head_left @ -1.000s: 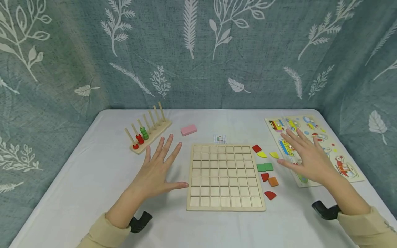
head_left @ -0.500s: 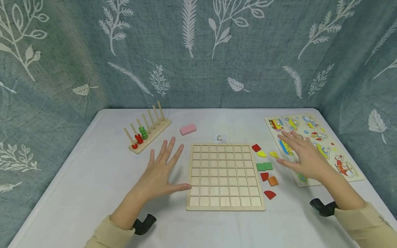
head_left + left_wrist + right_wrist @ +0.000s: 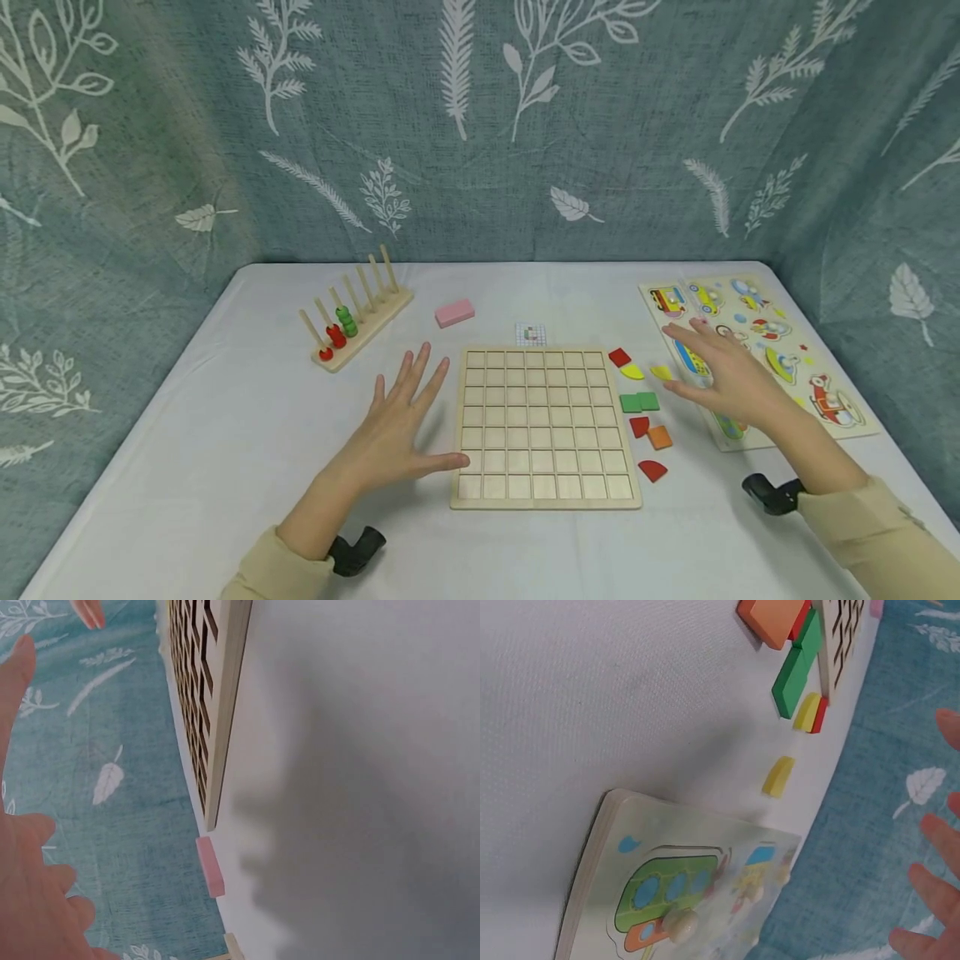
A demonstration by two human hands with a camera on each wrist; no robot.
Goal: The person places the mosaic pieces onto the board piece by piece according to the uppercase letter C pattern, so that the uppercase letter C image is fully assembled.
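On either side of the grid board (image 3: 547, 504), loose, empty hands (image 3: 390, 440) (image 3: 738, 379) closer together than before.

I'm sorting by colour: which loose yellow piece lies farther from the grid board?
The yellow piece nearer the picture puzzle, lying alone; the other yellow piece sits beside a red piece near the grid board.

puzzle board (image 3: 806, 383) partly behind right hand (image 3: 729, 377), markings on white card (image 3: 531, 335) too tiny
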